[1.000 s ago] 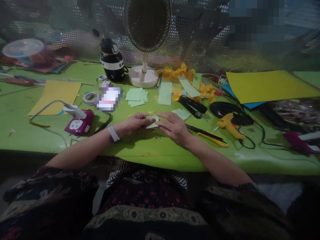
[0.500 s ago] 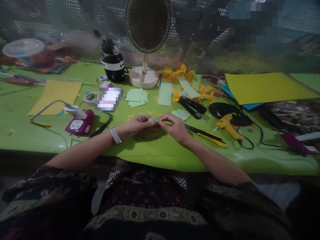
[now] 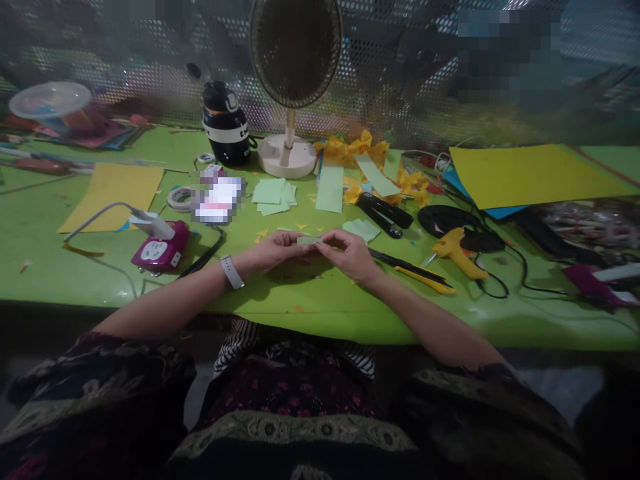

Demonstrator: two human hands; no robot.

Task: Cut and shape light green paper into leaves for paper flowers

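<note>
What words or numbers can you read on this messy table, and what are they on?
"E", then maybe "N": white band of the dark bottle.
Bright screen: too blurred to read.
Small box: any print is too small to read.
No number is readable.

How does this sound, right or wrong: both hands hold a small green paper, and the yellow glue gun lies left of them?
Not quite: the left hand and right hand do hold the small green paper, but the yellow glue gun lies right of them, not left, as the head view shows.
</note>
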